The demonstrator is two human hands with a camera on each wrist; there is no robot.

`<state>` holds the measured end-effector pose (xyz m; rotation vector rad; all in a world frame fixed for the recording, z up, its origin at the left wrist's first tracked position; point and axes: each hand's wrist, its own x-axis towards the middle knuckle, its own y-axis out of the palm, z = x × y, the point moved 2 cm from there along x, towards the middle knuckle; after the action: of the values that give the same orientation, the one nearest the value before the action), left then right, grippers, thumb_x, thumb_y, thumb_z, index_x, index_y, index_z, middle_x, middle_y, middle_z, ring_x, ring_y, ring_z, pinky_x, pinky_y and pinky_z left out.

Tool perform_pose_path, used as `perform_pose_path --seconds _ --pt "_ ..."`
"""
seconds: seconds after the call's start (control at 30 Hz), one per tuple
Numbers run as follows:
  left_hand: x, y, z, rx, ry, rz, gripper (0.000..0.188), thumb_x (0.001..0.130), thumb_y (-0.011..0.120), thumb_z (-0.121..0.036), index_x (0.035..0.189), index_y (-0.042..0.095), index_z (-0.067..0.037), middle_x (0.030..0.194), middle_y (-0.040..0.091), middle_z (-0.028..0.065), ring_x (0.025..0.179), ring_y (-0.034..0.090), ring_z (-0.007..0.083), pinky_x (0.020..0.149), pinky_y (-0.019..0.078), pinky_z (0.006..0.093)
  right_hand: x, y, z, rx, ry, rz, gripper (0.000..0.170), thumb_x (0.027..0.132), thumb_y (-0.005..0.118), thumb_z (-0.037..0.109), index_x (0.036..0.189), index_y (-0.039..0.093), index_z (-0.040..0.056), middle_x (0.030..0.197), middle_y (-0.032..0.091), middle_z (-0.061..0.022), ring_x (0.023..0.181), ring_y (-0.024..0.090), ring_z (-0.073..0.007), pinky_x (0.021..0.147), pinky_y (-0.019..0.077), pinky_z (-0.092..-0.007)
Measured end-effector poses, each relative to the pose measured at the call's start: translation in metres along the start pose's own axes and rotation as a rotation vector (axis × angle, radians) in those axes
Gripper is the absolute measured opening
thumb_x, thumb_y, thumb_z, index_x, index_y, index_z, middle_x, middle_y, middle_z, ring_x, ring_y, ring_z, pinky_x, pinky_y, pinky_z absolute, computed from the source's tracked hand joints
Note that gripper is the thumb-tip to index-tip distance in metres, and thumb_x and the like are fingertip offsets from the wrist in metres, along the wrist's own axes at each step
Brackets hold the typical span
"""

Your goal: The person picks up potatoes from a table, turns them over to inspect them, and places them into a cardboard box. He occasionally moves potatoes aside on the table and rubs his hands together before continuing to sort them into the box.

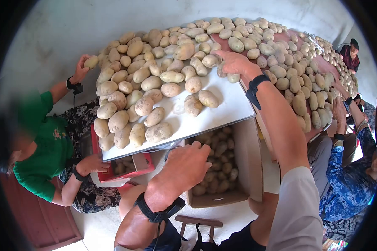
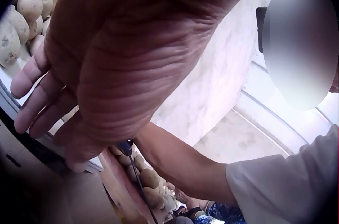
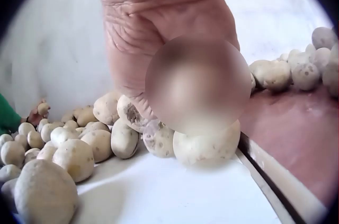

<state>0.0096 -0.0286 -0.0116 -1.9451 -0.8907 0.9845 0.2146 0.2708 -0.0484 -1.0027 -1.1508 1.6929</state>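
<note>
My right hand point(image 1: 238, 66) reaches over the right edge of the white board point(image 1: 238, 108), its fingers curled over potatoes point(image 1: 233, 78) there. In the right wrist view the thumb lies against a potato with a dark scarred patch point(image 3: 131, 112), and a pale potato point(image 3: 206, 147) shows under the hand; a blur covers the other fingers. My left hand point(image 1: 183, 169) hovers by the board's front edge, over a cardboard box point(image 1: 248, 159). Its fingers point(image 2: 45, 99) are relaxed, with nothing held. Many potatoes point(image 1: 152, 83) cover the board's left and far parts.
Potatoes point(image 1: 220, 163) lie inside the box. At left, a person in green point(image 1: 50, 140) holds a potato point(image 1: 91, 62) above a red crate point(image 1: 148, 165). A reddish board point(image 1: 322, 62) heaped with potatoes runs right, where other people sit. A wooden stool point(image 1: 199, 220) stands below.
</note>
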Motion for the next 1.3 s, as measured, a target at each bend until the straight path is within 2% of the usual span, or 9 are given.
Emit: perform_pose_path --seconds 0.37,0.43,0.53,0.67,0.77,0.97,1.03,1.23,1.3 --pt "0.005 -0.005 0.008 -0.048 0.062 -0.043 0.036 0.095 0.066 -0.029 0.122 0.062 -0.005 0.112 0.066 0.0183 0.107 0.064 0.0395 0.092 0.0511 0.0482 -0.066 0.011 0.012 0.091 0.003 -0.035 0.069 0.089 0.069 0.024 0.153 0.045 0.0161 0.133 0.065 -0.0175 0.123 0.062 -0.0362 0.099 0.0506 -0.0447" --pt "0.005 -0.006 0.012 -0.051 0.07 -0.071 0.037 0.095 0.066 -0.029 0.122 0.062 -0.005 0.111 0.066 0.0185 0.106 0.064 0.0397 0.091 0.051 0.0483 -0.083 0.008 0.015 0.346 0.261 0.143 0.064 0.091 0.068 0.025 0.15 0.047 0.0138 0.125 0.068 -0.0192 0.118 0.064 -0.0387 0.096 0.0509 -0.0462" --pt "0.006 -0.007 0.014 -0.049 0.074 -0.082 0.037 0.095 0.066 -0.029 0.121 0.062 -0.004 0.111 0.067 0.0186 0.106 0.064 0.0399 0.091 0.0509 0.0486 -0.112 0.024 0.002 0.49 0.23 0.001 0.065 0.09 0.072 0.027 0.148 0.048 0.0125 0.128 0.066 -0.019 0.118 0.063 -0.0385 0.096 0.052 -0.047" --pt "0.008 -0.004 0.01 -0.017 0.092 -0.067 0.036 0.094 0.067 -0.03 0.118 0.065 -0.003 0.111 0.069 0.0194 0.108 0.064 0.04 0.091 0.0509 0.049 -0.137 0.055 0.008 0.041 0.123 -0.332 0.071 0.086 0.078 0.027 0.149 0.047 0.0177 0.14 0.057 -0.0148 0.119 0.061 -0.036 0.097 0.0525 -0.0485" --pt "0.014 -0.003 0.013 -0.014 0.1 -0.088 0.035 0.094 0.067 -0.03 0.117 0.066 -0.003 0.111 0.07 0.0202 0.108 0.064 0.0401 0.091 0.0511 0.0495 -0.15 0.056 0.028 0.037 0.262 -0.324 0.07 0.086 0.078 0.027 0.148 0.047 0.0194 0.139 0.058 -0.014 0.119 0.061 -0.0372 0.099 0.0515 -0.0497" --pt "0.019 -0.006 0.016 -0.009 0.132 -0.183 0.034 0.093 0.068 -0.029 0.115 0.068 -0.003 0.106 0.071 0.0214 0.103 0.066 0.0415 0.087 0.0522 0.0511 -0.176 0.054 0.039 0.114 0.254 -0.326 0.067 0.086 0.075 0.023 0.148 0.049 0.0193 0.136 0.061 -0.0151 0.121 0.061 -0.0375 0.099 0.0519 -0.0493" --pt "0.019 -0.011 0.014 -0.031 0.119 -0.197 0.029 0.091 0.07 -0.027 0.102 0.068 -0.001 0.101 0.072 0.0218 0.102 0.067 0.0415 0.087 0.0526 0.0512 -0.181 0.054 0.038 0.106 0.277 -0.314 0.068 0.086 0.075 0.024 0.148 0.049 0.0178 0.138 0.06 -0.0166 0.122 0.061 -0.0382 0.1 0.0514 -0.0482" --pt "0.029 -0.009 0.023 -0.042 0.116 -0.232 0.034 0.089 0.069 -0.033 0.109 0.071 -0.006 0.105 0.073 0.0224 0.105 0.067 0.0416 0.088 0.0533 0.0512 -0.183 0.071 -0.004 0.317 0.173 -0.299 0.06 0.084 0.077 0.028 0.138 0.061 0.0088 0.14 0.06 -0.0228 0.124 0.06 -0.04 0.103 0.0503 -0.045" --pt "0.035 -0.01 0.028 -0.002 0.145 -0.187 0.039 0.091 0.068 -0.031 0.117 0.068 -0.002 0.093 0.074 0.0184 0.092 0.07 0.0391 0.084 0.0538 0.047 -0.193 0.076 -0.008 0.343 0.191 -0.251 0.056 0.083 0.077 0.029 0.133 0.065 0.0061 0.137 0.061 -0.0239 0.123 0.061 -0.0398 0.102 0.0505 -0.0451"
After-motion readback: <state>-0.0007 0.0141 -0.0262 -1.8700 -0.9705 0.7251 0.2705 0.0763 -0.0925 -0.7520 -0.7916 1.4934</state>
